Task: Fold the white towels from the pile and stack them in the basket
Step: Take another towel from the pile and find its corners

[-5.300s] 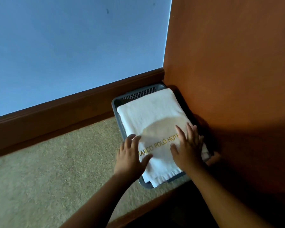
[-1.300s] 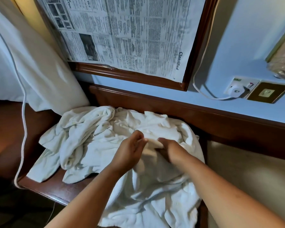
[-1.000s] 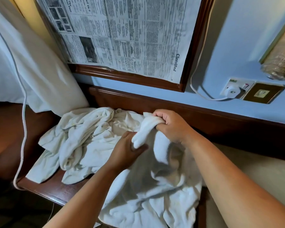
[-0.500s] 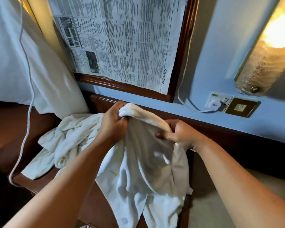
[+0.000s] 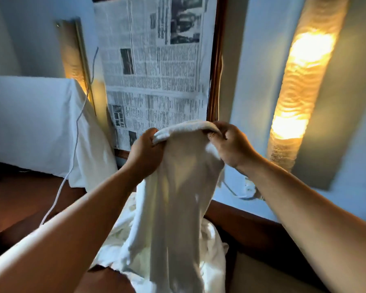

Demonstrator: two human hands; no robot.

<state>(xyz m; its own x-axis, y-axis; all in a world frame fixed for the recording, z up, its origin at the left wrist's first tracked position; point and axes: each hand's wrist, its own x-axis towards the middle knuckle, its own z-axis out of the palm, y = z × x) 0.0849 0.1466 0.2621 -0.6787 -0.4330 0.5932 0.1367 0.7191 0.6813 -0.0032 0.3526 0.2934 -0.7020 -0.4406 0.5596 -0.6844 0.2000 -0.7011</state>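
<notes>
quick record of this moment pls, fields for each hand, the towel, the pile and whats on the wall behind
left hand: grips the towel's top edge at its left end
right hand: grips the same edge at its right end
towel: white, held up, hangs bunched between the hands
pile: crumpled white towels, below the hands and behind the hanging towel
behind: newspaper on the wall, lit lamp to its right
stage: towel lifted, not yet folded

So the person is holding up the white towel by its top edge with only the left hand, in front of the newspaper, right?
Not only the left. The head view shows the left hand and the right hand both gripping the top edge of the white towel, held up in front of the newspaper.
</notes>
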